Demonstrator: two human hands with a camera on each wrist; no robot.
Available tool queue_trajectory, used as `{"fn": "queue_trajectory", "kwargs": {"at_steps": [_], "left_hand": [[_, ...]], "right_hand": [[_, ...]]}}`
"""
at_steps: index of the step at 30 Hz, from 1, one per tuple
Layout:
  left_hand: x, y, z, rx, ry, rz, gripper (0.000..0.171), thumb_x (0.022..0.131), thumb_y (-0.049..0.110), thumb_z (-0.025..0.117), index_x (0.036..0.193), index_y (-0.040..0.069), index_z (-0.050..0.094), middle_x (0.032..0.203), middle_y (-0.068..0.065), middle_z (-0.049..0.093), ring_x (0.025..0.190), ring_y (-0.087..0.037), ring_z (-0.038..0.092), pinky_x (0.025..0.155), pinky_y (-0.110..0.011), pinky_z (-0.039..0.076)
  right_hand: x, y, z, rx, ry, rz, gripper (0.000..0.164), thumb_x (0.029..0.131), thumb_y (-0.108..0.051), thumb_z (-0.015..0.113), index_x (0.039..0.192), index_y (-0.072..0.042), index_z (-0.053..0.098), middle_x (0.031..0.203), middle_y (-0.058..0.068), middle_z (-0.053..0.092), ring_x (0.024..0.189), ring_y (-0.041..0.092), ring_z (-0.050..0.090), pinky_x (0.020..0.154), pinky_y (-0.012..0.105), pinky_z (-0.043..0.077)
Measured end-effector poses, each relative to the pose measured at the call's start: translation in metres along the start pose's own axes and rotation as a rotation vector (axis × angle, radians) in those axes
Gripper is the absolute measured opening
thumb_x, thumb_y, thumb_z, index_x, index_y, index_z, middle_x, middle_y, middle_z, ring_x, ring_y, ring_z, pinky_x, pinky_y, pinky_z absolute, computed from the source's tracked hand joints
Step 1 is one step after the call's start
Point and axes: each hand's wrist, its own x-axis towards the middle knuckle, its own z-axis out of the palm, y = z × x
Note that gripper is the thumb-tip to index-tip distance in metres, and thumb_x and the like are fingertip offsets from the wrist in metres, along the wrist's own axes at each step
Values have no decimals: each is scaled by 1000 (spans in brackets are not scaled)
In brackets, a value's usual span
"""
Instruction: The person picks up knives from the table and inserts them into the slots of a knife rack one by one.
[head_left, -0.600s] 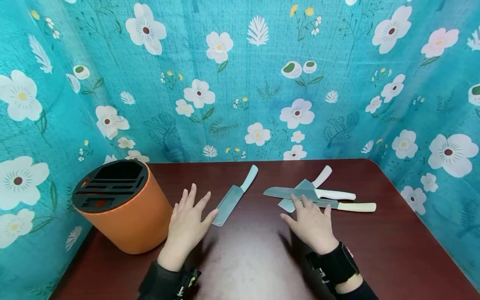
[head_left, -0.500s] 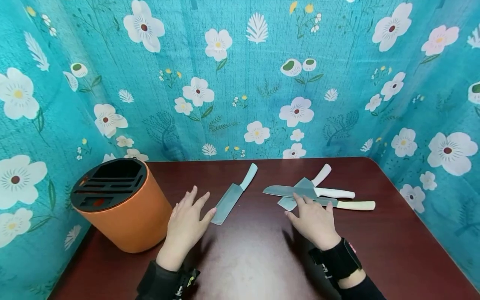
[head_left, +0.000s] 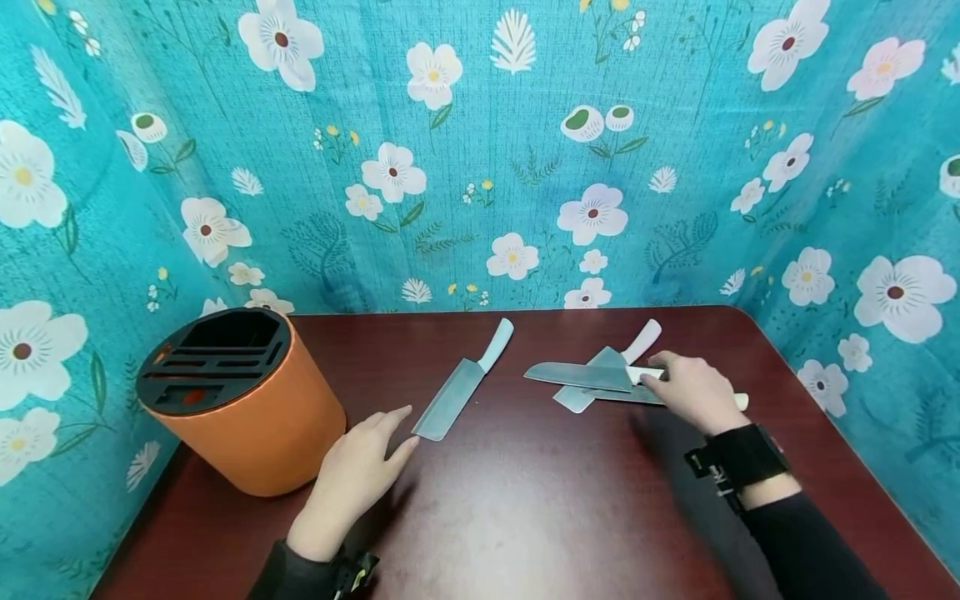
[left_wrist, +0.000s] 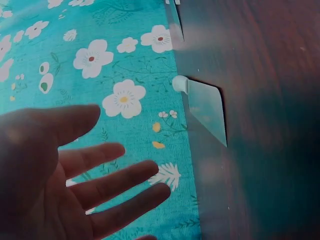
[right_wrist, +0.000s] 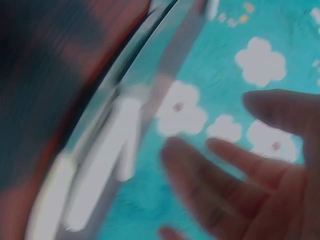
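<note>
Right of the orange cylindrical knife holder (head_left: 262, 427) with black slotted top, the left hand (head_left: 356, 468) is held, fingers spread and nothing gripped, near a light-blue-handled, grey-bladed cleaver (head_left: 456, 393). Farther right of the holder, three overlapping grey-bladed knives (head_left: 588, 377) with white and cream handles are laid; over these, the right hand (head_left: 696, 393) is held loose, nothing grasped.

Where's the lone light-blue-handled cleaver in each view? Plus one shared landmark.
Head: cleaver just below centre, handle up and right.
Left wrist: just right of centre, slightly high, blade pointing down-right.
Right wrist: blurred; probably only its handle, cut by the top edge.
Shared landmark: flowered blue curtain.
</note>
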Motion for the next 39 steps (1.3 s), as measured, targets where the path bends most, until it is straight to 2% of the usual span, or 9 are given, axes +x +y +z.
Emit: {"fn": "queue_trajectory", "kwargs": {"at_steps": [5, 10, 14, 19, 23, 26, 31, 33, 39], "left_hand": [[-13, -7, 0, 5, 56, 21, 44, 97, 30, 68, 138, 16, 63, 129, -10, 69, 112, -33, 68, 92, -55, 54], [-26, -11, 0, 0, 128, 21, 39, 95, 29, 70, 133, 17, 67, 121, -7, 73, 100, -31, 72, 84, -52, 56], [-35, -12, -3, -22, 63, -15, 38, 95, 30, 70, 132, 20, 67, 85, 4, 74, 74, -13, 68, 71, -40, 54], [-42, -12, -6, -24, -14, -45, 38, 96, 32, 69, 133, 21, 66, 54, 17, 50, 55, 0, 46, 65, -30, 44], [-45, -12, -5, -26, -30, -63, 39, 96, 33, 69, 133, 22, 66, 55, 19, 51, 56, 2, 47, 67, -31, 45], [-48, -13, -2, -37, -31, -65, 40, 96, 32, 69, 133, 21, 66, 60, 20, 57, 62, 2, 55, 87, -44, 52], [-51, -13, 3, -50, -19, -65, 39, 96, 30, 70, 133, 20, 66, 93, 10, 75, 92, -12, 71, 108, -74, 32], [-52, -12, 6, -54, -16, -67, 39, 95, 31, 70, 133, 20, 66, 104, 7, 76, 101, -16, 71, 109, -76, 30], [-56, -9, 11, -90, -30, -79, 38, 95, 29, 70, 132, 22, 66, 100, 16, 73, 99, -9, 70, 111, -75, 28]], "right_hand": [[17, 41, -10, 108, -46, -47, 41, 102, -32, 58, 132, -3, 63, 116, 20, 71, 100, 31, 67, 77, 44, 56], [29, 78, -17, 113, -88, -56, 41, 104, -29, 56, 131, 1, 62, 121, 25, 68, 104, 35, 65, 82, 48, 56], [38, 97, -20, 65, -114, -34, 41, 103, -28, 57, 129, 3, 63, 121, 27, 67, 104, 38, 65, 83, 52, 56], [49, 110, -14, -11, -198, -10, 48, 98, -32, 64, 128, 4, 62, 120, 28, 67, 107, 41, 63, 85, 56, 55], [57, 117, -9, -81, -262, -16, 51, 92, -32, 70, 126, 5, 64, 119, 29, 67, 105, 41, 61, 86, 57, 54], [59, 121, -6, -77, -286, -26, 47, 91, -27, 71, 123, 6, 66, 117, 29, 67, 103, 40, 61, 86, 57, 53], [59, 124, -2, -40, -266, -41, 41, 87, -19, 73, 118, 7, 68, 110, 27, 70, 96, 36, 62, 83, 54, 54], [59, 127, 0, -35, -252, -52, 38, 86, -18, 75, 115, 7, 69, 105, 25, 71, 92, 34, 62, 81, 51, 54], [61, 135, 8, -40, -222, -79, 31, 87, -20, 76, 106, 3, 72, 97, 18, 71, 86, 27, 58, 75, 41, 50]]}}
